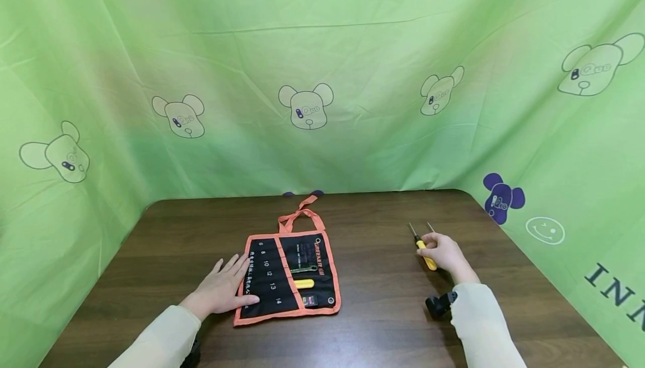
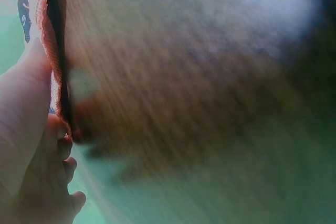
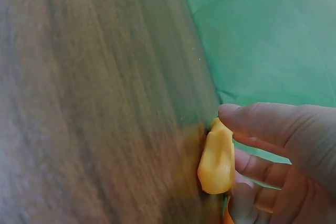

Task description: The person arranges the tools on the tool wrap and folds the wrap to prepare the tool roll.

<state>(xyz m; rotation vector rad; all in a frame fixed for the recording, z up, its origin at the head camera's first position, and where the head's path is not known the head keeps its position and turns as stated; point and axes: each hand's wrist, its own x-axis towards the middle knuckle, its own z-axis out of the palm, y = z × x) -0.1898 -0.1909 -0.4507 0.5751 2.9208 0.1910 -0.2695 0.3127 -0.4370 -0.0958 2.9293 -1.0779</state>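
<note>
A black tool pouch (image 1: 269,278) with orange trim and printed numbers lies spread on the table in the head view. My left hand (image 1: 221,289) rests on its left edge with fingers extended. In the left wrist view, the thumb (image 2: 37,66) lies along the orange edging (image 2: 46,40). Farther right, my right hand (image 1: 443,253) has its thumb and curved fingers around a yellow-handled screwdriver (image 1: 427,256) low over or on the table. The right wrist view shows the yellow handle (image 3: 217,163) end-on. A second thin metal shaft (image 1: 430,227) shows beyond the hand, its handle mostly hidden.
A yellow handle (image 1: 304,284) and a metal tool end (image 1: 302,270) show in the pouch's right pockets. An orange strap (image 1: 302,217) trails toward the back edge. The brown wooden table (image 1: 373,323) is bordered by a green printed curtain (image 1: 353,155) behind and at the sides.
</note>
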